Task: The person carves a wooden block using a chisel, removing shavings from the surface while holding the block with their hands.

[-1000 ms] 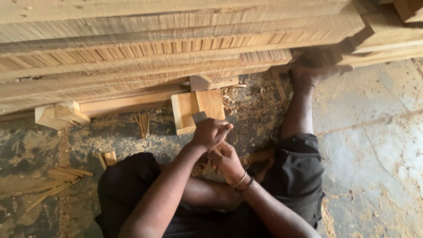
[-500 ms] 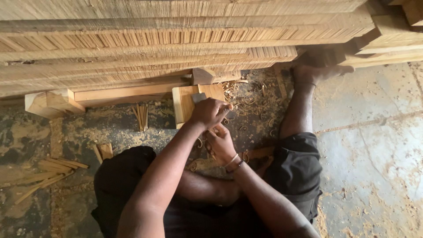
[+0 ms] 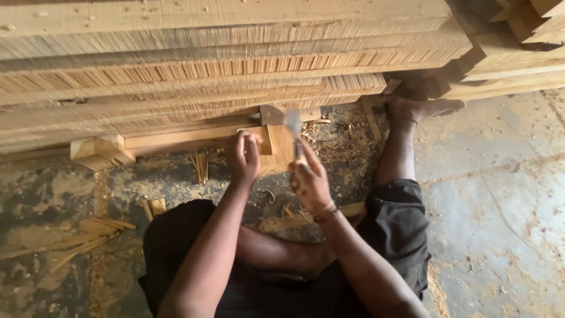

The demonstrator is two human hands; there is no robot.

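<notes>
I sit on the floor facing a pale wooden block [image 3: 281,147] that lies against a stack of planks. My left hand [image 3: 244,156] is closed at the block's left side, its fingers pinched on a small thin piece that I cannot make out. My right hand [image 3: 309,179], with a bracelet on the wrist, grips the handle of a hammer [image 3: 293,125]. The grey hammer head is blurred and raised over the block's top edge. The two hands are a short way apart.
Long sawn planks [image 3: 235,65] are stacked across the top of the view. Another squared block [image 3: 100,152] lies at the left. Thin wooden sticks [image 3: 88,235] and shavings [image 3: 335,141] litter the dirty concrete floor. My bare foot [image 3: 421,109] rests by the planks on the right.
The hands were together over the block. Now they have parted, the right hand has swung the hammer head up, and the left hand stays by the block.
</notes>
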